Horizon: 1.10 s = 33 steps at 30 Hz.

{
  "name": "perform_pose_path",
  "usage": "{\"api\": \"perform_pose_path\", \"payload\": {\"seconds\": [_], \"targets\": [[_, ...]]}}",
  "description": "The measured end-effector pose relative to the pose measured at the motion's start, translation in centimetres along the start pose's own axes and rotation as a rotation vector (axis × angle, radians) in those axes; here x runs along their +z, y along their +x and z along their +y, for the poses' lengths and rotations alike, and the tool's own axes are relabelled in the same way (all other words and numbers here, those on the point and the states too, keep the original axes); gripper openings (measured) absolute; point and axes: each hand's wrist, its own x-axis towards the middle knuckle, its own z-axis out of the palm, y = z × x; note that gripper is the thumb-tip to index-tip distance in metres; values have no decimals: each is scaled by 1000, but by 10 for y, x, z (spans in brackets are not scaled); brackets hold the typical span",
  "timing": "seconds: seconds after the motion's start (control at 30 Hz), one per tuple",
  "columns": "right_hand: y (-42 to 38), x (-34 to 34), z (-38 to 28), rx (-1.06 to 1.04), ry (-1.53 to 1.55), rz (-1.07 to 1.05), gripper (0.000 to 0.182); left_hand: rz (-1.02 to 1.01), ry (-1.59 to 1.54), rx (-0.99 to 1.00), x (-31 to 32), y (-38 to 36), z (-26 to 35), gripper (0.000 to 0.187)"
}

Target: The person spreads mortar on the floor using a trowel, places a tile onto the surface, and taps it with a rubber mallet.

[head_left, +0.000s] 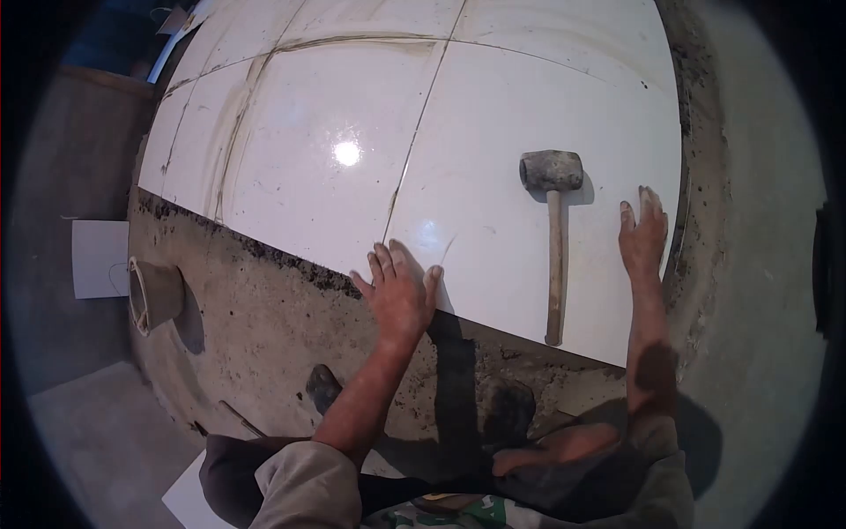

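My left hand (pixel 399 295) lies with spread fingers on the front edge of the white floor tiles, over the joint between two of them. Near the right edge of the right-hand tile (pixel 493 115), my right hand (pixel 644 236) rests with its fingers stretched out. Neither hand holds anything. Between them a rubber mallet (pixel 552 172) with a dark, worn head and a wooden handle lies on that tile, its handle end toward me. The tile to the left (pixel 308 159) has a bright light reflection and dirty smears along its joints.
Rough concrete floor (pixel 256 326) with crumbs of mortar borders the tiles. A bucket (pixel 159 295) stands at the left, beside a white tile piece (pixel 99 259) at the wall. Another white tile (pixel 196 494) lies by my left leg. A wall (pixel 767 247) runs along the right.
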Motion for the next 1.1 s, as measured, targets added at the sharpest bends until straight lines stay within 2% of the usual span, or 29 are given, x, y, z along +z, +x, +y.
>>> {"api": "perform_pose_path", "payload": {"seconds": [0.13, 0.33, 0.43, 0.6, 0.73, 0.77, 0.83, 0.87, 0.9, 0.93, 0.97, 1.0, 1.07, 1.1], "targets": [[23, 13, 0, 8, -49, 35, 49, -96, 14, -41, -11, -15, -1, 82], [79, 32, 15, 14, -136, 72, 52, -41, -72, -6, -9, 5, 1, 80], [126, 34, 32, 102, -194, -7, 58, -65, -97, -80, -18, 27, 11, 81], [179, 13, 27, 243, -227, -123, 62, -118, -44, -57, -17, 55, 32, 75], [183, 6, 17, 288, -269, -235, 63, -112, -22, -41, -10, 56, 25, 73], [171, 8, 13, 253, -282, -148, 61, -81, -29, 41, -9, 56, 23, 74], [134, -1, 2, 178, -196, -184, 56, -49, -48, 131, -8, 59, 26, 75], [103, 12, 5, 62, -148, -52, 50, -13, -129, 231, -12, 62, 32, 78], [67, 0, -8, 33, 40, -106, 47, 23, -208, 330, -15, 65, 38, 81], [22, -3, -21, -79, 101, 18, 46, 19, -214, 337, -19, 68, 48, 81], [-17, -22, -43, -161, 141, 19, 47, -6, -206, 383, -23, 71, 63, 84], [-49, -33, -60, -113, 211, -126, 45, -29, -198, 432, -25, 74, 77, 88], [-76, -63, -96, 23, 160, -508, 45, -98, -158, 489, -28, 80, 102, 92], [-87, -56, -99, 34, 157, -500, 45, -186, -150, 465, -27, 85, 113, 96]]}}
